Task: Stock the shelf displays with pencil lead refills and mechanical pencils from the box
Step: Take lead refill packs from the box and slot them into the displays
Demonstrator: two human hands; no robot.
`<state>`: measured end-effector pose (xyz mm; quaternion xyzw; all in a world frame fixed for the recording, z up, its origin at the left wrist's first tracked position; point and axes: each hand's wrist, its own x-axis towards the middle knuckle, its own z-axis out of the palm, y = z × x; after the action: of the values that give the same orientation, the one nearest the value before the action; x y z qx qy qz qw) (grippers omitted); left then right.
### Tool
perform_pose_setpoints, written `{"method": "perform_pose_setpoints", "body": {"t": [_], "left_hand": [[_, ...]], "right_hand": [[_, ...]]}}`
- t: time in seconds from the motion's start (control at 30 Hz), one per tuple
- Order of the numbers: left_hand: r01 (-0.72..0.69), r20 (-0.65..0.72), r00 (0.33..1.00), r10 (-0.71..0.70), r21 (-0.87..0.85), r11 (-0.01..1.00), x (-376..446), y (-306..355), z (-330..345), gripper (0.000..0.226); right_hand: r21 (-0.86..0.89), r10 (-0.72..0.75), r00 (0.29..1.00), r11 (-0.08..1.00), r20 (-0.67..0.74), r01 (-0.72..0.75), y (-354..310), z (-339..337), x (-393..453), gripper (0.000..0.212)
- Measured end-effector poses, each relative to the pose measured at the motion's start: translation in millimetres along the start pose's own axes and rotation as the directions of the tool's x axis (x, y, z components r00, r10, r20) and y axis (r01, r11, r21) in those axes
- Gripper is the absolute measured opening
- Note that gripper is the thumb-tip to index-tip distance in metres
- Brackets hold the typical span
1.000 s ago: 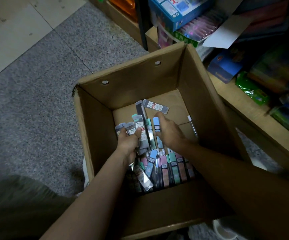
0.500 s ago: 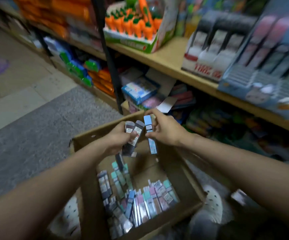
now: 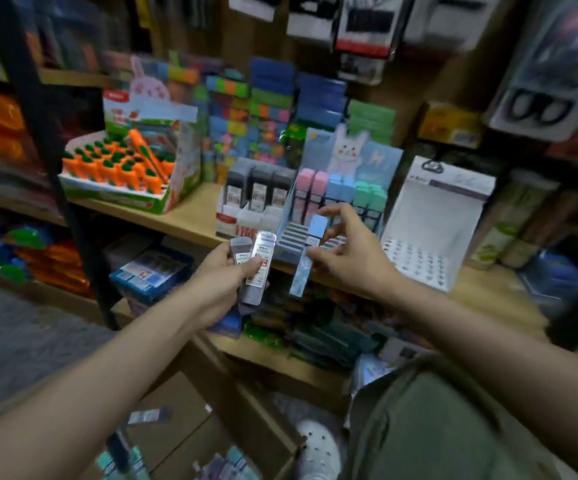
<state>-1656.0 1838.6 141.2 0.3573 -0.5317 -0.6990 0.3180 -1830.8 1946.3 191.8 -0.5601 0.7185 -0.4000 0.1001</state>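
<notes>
- The left hand [image 3: 227,268] grips a small bundle of grey, clear-capped lead refill cases [image 3: 258,266], held upright in front of the wooden shelf [image 3: 183,220].
- The right hand [image 3: 344,251] pinches one slim blue-capped refill case [image 3: 310,252] between thumb and fingers, just in front of the rabbit-printed blue display stand [image 3: 348,161].
- That stand already carries rows of pink, blue and green cases; its lower front tiers look partly unfilled.
- Beside it, the grey-and-white display tray [image 3: 256,199] holds dark grey cases.
- The brown cardboard box [image 3: 246,410] on the floor below holds many more cases.
- Judgement: stocking is at an early to middle stage. No held case is yet placed, and most of the box remains.
- No mechanical pencils can be identified.
</notes>
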Motion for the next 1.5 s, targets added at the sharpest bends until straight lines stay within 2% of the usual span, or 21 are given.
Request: {"method": "perform_pose_setpoints", "body": {"t": [0.13, 0.33, 0.6, 1.0, 1.2, 1.5], "left_hand": [[-0.020, 0.084, 0.996, 0.027, -0.080, 0.997, 3, 9, 21, 0.024], [-0.024, 0.102, 0.994, 0.042, -0.172, 0.985, 10, 14, 30, 0.026], [-0.067, 0.096, 0.992, 0.082, -0.155, 0.986, 17, 19, 26, 0.029], [-0.062, 0.074, 0.994, 0.078, -0.197, 0.978, 29, 17, 21, 0.023], [-0.062, 0.070, 0.995, 0.078, -0.209, 0.976, 32, 17, 20, 0.022], [-0.073, 0.086, 0.992, 0.094, -0.225, 0.972, 30, 14, 21, 0.032]], "right_hand": [[0.058, 0.045, 0.994, 0.998, -0.103, -0.039, -1, -44, 10, 0.045], [-0.195, -0.098, 0.959, 0.980, -0.265, 0.046, 1, -79, 27, 0.043], [-0.344, -0.249, 0.924, 0.928, -0.291, 0.142, 8, -41, 49, 0.034], [-0.317, -0.214, 0.928, 0.942, -0.305, 0.113, 26, -21, 66, 0.032], [-0.280, -0.165, 0.914, 0.958, -0.370, 0.059, 28, -10, 69, 0.030], [-0.347, -0.150, 0.916, 0.938, -0.371, 0.013, 25, -5, 76, 0.031]]}}
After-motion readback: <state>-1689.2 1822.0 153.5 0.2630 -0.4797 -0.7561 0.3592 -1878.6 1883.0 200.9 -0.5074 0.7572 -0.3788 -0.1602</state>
